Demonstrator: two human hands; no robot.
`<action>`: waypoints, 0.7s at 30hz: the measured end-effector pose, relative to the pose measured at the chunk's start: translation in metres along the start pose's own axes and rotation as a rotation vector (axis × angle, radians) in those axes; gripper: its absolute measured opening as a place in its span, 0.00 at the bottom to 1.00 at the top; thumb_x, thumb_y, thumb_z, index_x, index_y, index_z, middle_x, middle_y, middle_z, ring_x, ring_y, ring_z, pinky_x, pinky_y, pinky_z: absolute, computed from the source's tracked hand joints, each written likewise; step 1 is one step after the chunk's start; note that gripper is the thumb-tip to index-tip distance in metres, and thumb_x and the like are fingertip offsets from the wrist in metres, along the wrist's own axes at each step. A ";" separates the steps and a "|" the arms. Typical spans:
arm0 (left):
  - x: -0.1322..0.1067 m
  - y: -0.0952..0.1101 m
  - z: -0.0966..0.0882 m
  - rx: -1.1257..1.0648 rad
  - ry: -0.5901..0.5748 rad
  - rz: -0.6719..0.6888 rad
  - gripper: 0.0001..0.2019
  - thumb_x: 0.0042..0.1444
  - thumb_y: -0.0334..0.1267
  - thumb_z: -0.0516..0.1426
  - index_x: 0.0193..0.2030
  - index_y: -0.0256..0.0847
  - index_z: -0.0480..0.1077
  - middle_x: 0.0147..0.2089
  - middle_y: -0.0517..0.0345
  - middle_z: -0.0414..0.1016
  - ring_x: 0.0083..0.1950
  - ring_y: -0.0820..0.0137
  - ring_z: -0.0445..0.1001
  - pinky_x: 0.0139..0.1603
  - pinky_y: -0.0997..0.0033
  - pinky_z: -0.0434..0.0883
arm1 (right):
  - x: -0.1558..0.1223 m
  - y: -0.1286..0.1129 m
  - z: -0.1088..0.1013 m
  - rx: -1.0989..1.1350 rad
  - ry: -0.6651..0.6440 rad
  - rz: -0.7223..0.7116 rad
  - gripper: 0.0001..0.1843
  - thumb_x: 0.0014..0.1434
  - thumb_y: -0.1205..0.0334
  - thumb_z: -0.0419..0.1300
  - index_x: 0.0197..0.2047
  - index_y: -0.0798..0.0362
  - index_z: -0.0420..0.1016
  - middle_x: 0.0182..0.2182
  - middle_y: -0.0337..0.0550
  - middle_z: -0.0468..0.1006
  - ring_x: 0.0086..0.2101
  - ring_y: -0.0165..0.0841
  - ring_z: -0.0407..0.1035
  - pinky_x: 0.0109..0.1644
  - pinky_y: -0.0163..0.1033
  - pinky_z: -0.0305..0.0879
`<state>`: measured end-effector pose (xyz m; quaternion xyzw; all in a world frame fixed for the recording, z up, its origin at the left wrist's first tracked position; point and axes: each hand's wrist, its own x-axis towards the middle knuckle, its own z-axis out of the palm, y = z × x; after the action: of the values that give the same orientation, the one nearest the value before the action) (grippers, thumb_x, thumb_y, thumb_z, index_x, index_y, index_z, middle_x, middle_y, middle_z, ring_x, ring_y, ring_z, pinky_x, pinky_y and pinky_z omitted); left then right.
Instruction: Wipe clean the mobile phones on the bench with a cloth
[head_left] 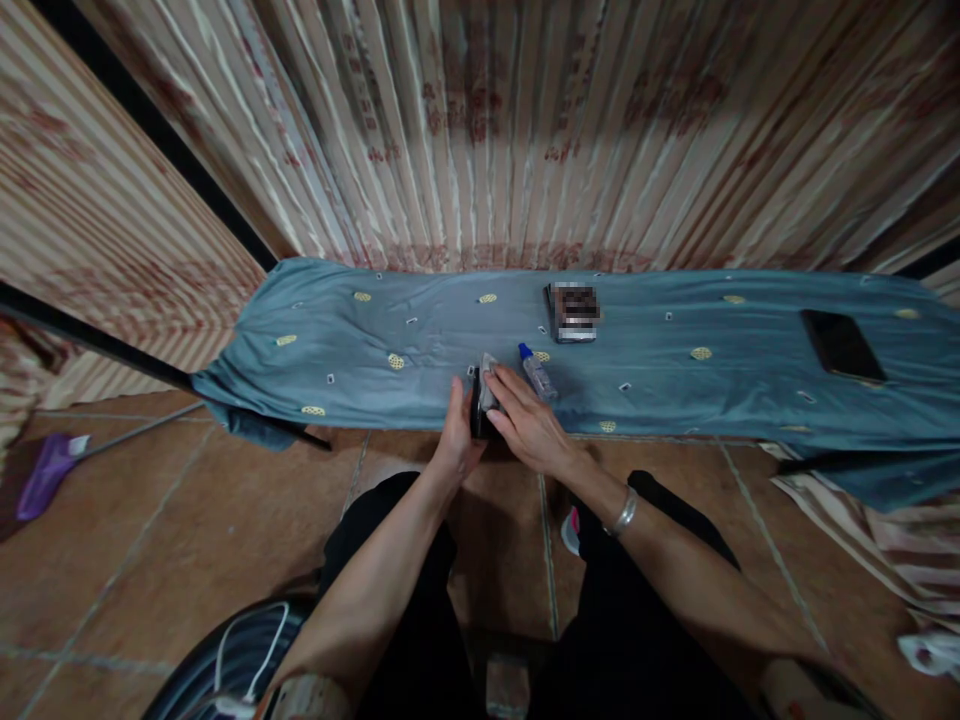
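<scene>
Near the front edge of the cloth-covered surface, my left hand [456, 438] is closed around a black, flat-sided object [476, 408], held on edge; its exact kind is hard to make out. Pressed against that object by the fingers of my right hand [529, 428] is a light grey cloth [488, 388]. Just right of these fingers lies a small clear bottle [538, 376] with a blue cap. Farther back is a dark box [573, 312] whose top is blurred out. My hands hide much of the black object.
A teal patterned sheet [637, 385] covers the long surface, with a black phone [843, 346] at its right. Striped curtains [480, 130] hang behind. On the tiled floor are a purple broom head [49, 475] and, lower left, a dark round stool [191, 670] with a white cable.
</scene>
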<state>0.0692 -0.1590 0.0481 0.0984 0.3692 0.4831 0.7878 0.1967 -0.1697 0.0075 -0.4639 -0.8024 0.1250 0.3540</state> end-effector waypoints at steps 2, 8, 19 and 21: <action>0.000 0.002 0.000 0.008 0.017 0.000 0.28 0.70 0.54 0.42 0.56 0.39 0.76 0.48 0.48 0.83 0.54 0.59 0.80 0.57 0.62 0.73 | -0.003 -0.005 0.002 -0.003 -0.014 -0.035 0.28 0.70 0.60 0.49 0.72 0.56 0.60 0.70 0.56 0.61 0.70 0.43 0.53 0.74 0.56 0.54; 0.011 0.000 -0.009 0.047 0.047 0.070 0.32 0.68 0.57 0.44 0.56 0.32 0.75 0.48 0.45 0.82 0.51 0.61 0.80 0.59 0.64 0.72 | -0.008 -0.013 0.007 -0.003 -0.077 -0.140 0.26 0.71 0.61 0.48 0.69 0.61 0.65 0.68 0.61 0.64 0.69 0.45 0.55 0.72 0.57 0.58; 0.016 -0.019 -0.016 0.329 -0.025 0.100 0.28 0.68 0.56 0.46 0.57 0.35 0.74 0.43 0.47 0.83 0.46 0.62 0.82 0.46 0.65 0.78 | 0.004 0.008 -0.014 0.059 0.010 0.075 0.26 0.71 0.58 0.46 0.70 0.52 0.62 0.64 0.54 0.70 0.64 0.43 0.64 0.69 0.57 0.61; 0.017 -0.019 -0.020 0.416 -0.003 0.102 0.29 0.65 0.58 0.49 0.52 0.33 0.75 0.36 0.48 0.82 0.39 0.63 0.82 0.37 0.68 0.78 | 0.005 0.012 -0.016 0.101 0.012 0.127 0.26 0.71 0.57 0.46 0.68 0.51 0.63 0.61 0.53 0.73 0.61 0.43 0.68 0.67 0.56 0.64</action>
<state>0.0732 -0.1582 0.0161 0.2781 0.4545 0.4354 0.7256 0.2141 -0.1615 0.0151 -0.4960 -0.7620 0.1849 0.3731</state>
